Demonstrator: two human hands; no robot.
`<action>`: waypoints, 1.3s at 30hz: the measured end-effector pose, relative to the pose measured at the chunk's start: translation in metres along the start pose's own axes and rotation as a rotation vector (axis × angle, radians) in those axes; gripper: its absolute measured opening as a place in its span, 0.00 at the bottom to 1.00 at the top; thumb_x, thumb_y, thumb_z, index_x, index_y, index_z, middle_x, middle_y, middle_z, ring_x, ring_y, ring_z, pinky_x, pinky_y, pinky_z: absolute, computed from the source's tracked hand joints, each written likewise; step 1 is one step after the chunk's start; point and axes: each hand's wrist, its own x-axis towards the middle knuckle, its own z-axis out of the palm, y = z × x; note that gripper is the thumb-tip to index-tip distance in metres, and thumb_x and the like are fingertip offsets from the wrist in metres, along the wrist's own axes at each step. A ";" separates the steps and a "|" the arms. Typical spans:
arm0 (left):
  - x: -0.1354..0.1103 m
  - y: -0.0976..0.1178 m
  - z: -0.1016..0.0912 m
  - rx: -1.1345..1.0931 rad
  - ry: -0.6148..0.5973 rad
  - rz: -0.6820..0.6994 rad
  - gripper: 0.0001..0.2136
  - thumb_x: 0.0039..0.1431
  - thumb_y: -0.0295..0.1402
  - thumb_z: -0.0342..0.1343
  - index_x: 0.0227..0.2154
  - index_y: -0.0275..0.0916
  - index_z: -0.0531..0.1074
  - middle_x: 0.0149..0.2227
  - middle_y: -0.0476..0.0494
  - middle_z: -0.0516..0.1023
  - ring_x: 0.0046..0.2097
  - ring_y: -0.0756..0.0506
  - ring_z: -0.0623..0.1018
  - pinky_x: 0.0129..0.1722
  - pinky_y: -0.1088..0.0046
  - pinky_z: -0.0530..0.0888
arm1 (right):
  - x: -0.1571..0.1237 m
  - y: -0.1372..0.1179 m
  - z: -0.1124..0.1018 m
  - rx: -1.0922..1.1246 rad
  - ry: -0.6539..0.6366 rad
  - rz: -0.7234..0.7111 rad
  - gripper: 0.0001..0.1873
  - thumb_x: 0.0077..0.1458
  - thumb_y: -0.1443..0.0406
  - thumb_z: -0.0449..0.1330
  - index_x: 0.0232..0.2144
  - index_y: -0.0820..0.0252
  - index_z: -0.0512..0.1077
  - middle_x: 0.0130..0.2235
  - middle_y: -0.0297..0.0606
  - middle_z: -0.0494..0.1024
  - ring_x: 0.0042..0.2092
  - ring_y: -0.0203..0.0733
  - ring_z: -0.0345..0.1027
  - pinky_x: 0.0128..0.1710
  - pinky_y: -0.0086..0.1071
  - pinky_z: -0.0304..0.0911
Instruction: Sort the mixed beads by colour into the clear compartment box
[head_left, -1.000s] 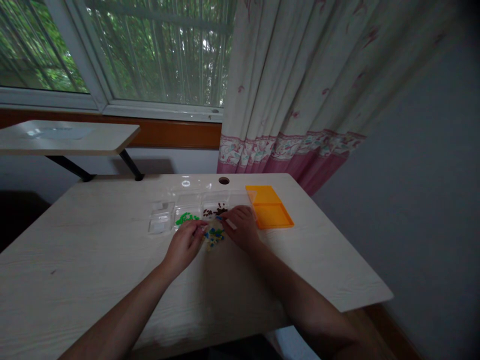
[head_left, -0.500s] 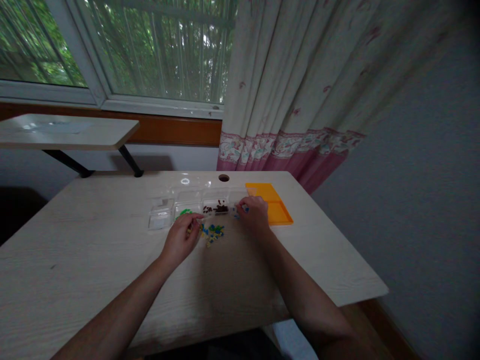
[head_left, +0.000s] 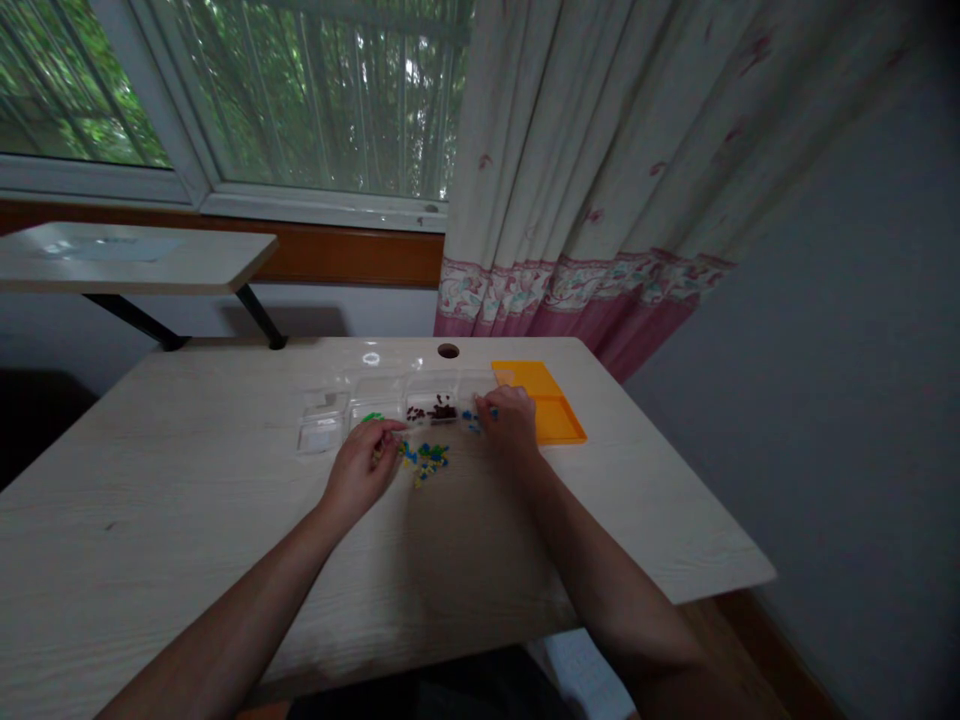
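My left hand (head_left: 365, 463) is closed in a pinch beside a loose pile of small blue, green and yellow pieces (head_left: 430, 460); whatever its fingertips hold is too small to make out. Over the right-hand clear plastic box, which has small blue pieces (head_left: 470, 416) in it, my right hand (head_left: 508, 415) has its fingers drawn together. I cannot tell what is between them. Dark brown pieces (head_left: 442, 410) lie in the clear box between the hands. Green pieces (head_left: 373, 416) sit in another box, partly hidden behind my left hand.
A lidded clear box (head_left: 321, 432) stands at the left of the row. An orange divided tray (head_left: 559, 418) lies right of my right hand. Behind is a round hole (head_left: 448, 351) in the tabletop, and a raised shelf (head_left: 142, 258) stands at the back left.
The view has shifted slightly. My right hand's fingers have moved a little at the right-hand box, and more blue pieces show there. My left hand stays nearly in place.
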 end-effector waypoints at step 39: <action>-0.003 0.000 0.000 0.277 -0.282 0.179 0.06 0.62 0.33 0.57 0.40 0.42 0.76 0.38 0.41 0.73 0.44 0.39 0.71 0.44 0.60 0.69 | -0.002 -0.021 -0.005 0.174 -0.011 -0.163 0.22 0.63 0.59 0.55 0.18 0.57 0.67 0.24 0.36 0.71 0.32 0.40 0.62 0.37 0.36 0.54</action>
